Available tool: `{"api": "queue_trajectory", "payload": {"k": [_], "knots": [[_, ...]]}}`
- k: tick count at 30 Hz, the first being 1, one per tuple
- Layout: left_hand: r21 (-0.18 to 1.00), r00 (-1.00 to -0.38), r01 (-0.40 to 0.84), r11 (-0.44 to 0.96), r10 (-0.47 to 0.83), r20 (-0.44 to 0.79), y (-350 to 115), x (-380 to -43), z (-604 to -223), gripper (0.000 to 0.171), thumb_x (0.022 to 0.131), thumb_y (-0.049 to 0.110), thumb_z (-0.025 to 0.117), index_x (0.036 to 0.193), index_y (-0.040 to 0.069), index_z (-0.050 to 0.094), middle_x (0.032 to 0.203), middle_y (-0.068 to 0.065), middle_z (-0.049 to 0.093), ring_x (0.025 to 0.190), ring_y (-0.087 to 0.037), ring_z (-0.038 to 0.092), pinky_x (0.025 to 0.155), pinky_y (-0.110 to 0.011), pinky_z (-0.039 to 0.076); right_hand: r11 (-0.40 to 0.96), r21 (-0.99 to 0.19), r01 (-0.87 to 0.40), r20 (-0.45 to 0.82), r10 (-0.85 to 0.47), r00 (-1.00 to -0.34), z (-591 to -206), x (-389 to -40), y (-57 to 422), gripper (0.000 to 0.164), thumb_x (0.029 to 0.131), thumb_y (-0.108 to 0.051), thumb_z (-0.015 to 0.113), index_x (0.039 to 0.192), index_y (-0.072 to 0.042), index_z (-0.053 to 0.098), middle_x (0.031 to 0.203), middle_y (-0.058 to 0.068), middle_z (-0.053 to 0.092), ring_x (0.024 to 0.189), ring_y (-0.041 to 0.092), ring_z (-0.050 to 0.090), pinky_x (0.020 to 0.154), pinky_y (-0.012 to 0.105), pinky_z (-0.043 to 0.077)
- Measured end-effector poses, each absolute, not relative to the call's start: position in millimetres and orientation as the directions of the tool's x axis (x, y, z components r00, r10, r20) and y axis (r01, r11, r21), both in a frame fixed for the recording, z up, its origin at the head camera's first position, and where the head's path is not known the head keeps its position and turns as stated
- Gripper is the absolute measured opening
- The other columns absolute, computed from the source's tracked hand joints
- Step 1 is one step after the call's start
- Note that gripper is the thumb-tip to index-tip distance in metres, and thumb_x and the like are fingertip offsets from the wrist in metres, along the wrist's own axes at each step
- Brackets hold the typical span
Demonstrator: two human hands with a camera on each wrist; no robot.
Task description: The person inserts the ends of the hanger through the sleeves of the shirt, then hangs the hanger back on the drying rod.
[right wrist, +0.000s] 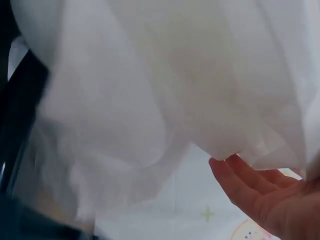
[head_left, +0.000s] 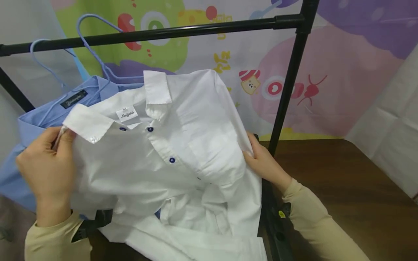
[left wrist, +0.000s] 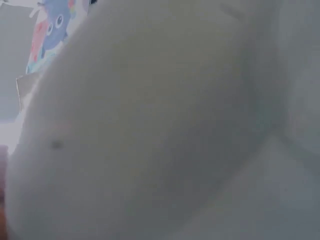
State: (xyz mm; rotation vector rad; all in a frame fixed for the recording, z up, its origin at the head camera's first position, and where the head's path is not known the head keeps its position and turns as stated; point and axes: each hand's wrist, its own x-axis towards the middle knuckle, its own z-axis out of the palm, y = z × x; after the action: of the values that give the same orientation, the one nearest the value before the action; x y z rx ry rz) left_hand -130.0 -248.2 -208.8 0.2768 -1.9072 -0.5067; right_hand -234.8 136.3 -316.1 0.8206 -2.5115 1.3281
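A white button-up shirt (head_left: 209, 145) with dark blue buttons is spread between both hands in the head view, its collar at the top. My left hand (head_left: 49, 166) pinches the cloth beside the left collar flap. My right hand (head_left: 266, 163) grips the shirt's right side, thumb in front; in the right wrist view its fingers (right wrist: 240, 185) lie against the cloth. Behind the shirt, a light blue shirt (head_left: 27, 134) hangs on the left, with blue hangers (head_left: 94, 54) hooked above. White cloth (left wrist: 150, 120) fills most of the left wrist view, blurred.
A black rack rail (head_left: 196, 29) runs across above the shirts, joined to a black upright (head_left: 287, 79) at right. Brown tabletop (head_left: 336, 181) extends to the right. A printed cartoon curtain (head_left: 261, 54) hangs behind the rack.
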Motion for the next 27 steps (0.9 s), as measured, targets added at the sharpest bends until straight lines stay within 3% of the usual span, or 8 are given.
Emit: {"api": "queue_trajectory", "payload": {"k": [2,5,10,14,18,23,27], "knots": [[0.466,-0.371,0.025,0.884,-0.425,0.826,-248.4,-132.2,-207.5,0.036,0.089,0.030,0.056,0.091,-0.003,0.069,0.086,-0.020,0.067,0.061,-0.006,0.056,0.058,-0.018,0.025,0.406,-0.740,-0.536,0.387,-0.395,-0.833,-315.2,-235.1,131.0,0.054,0.095,-0.026,0.047,0.142,-0.017,0.023,0.135,0.017,0.041,0.113,0.033,0.048,0.089,0.051,0.040],[0.465,-0.358,-0.006,0.886,-0.436,0.826,-250.3,-136.4,-205.7,0.036,0.090,0.031,0.055,0.091,-0.003,0.068,0.089,-0.019,0.067,0.075,-0.037,0.058,0.060,-0.032,0.029,0.347,-0.784,-0.515,0.367,-0.411,-0.835,-312.2,-235.0,121.8,0.054,0.095,-0.031,0.044,0.143,-0.018,0.021,0.139,0.014,0.036,0.118,0.031,0.045,0.094,0.049,0.037],[0.489,-0.307,-0.056,0.871,-0.481,0.821,-256.0,-142.1,-203.0,0.043,0.090,0.037,0.052,0.091,-0.003,0.067,0.090,-0.020,0.067,0.081,-0.040,0.059,0.063,-0.045,0.030,0.292,-0.833,-0.470,0.316,-0.445,-0.838,-310.0,-235.2,106.5,0.056,0.096,-0.037,0.041,0.144,-0.019,0.019,0.140,0.012,0.035,0.117,0.029,0.045,0.095,0.046,0.038],[0.491,-0.237,-0.087,0.866,-0.497,0.835,-262.4,-145.7,-198.5,0.047,0.091,0.041,0.048,0.093,-0.001,0.068,0.092,-0.020,0.066,0.089,-0.040,0.060,0.069,-0.048,0.033,0.336,-0.834,-0.437,0.264,-0.452,-0.852,-311.7,-235.7,95.6,0.072,0.088,-0.043,0.055,0.144,-0.021,0.015,0.139,0.010,0.035,0.118,0.027,0.045,0.095,0.047,0.038],[0.466,-0.220,-0.111,0.878,-0.478,0.850,-266.7,-146.7,-198.5,0.046,0.092,0.039,0.046,0.093,0.000,0.068,0.092,-0.022,0.065,0.090,-0.040,0.058,0.072,-0.050,0.033,0.429,-0.781,-0.454,0.237,-0.470,-0.850,-318.5,-238.5,83.2,0.086,0.080,-0.041,0.066,0.144,-0.022,0.013,0.136,0.009,0.039,0.115,0.026,0.047,0.093,0.046,0.040],[0.381,-0.237,-0.134,0.915,-0.402,0.884,-268.9,-146.5,-211.2,0.044,0.094,0.036,0.043,0.090,0.001,0.069,0.084,-0.024,0.064,0.078,-0.044,0.056,0.063,-0.052,0.030,0.485,-0.681,-0.549,0.276,-0.524,-0.806,-334.0,-241.2,62.5,0.073,0.085,-0.026,0.061,0.144,-0.014,0.019,0.136,0.013,0.041,0.118,0.026,0.047,0.095,0.045,0.039],[0.324,-0.226,-0.102,0.941,-0.339,0.913,-269.7,-147.0,-220.6,0.040,0.093,0.035,0.045,0.090,0.003,0.069,0.083,-0.023,0.064,0.074,-0.044,0.055,0.065,-0.052,0.032,0.560,-0.584,-0.588,0.283,-0.539,-0.794,-346.7,-243.4,42.5,0.055,0.088,-0.015,0.056,0.138,-0.008,0.034,0.127,0.016,0.048,0.114,0.029,0.050,0.094,0.042,0.041]]}}
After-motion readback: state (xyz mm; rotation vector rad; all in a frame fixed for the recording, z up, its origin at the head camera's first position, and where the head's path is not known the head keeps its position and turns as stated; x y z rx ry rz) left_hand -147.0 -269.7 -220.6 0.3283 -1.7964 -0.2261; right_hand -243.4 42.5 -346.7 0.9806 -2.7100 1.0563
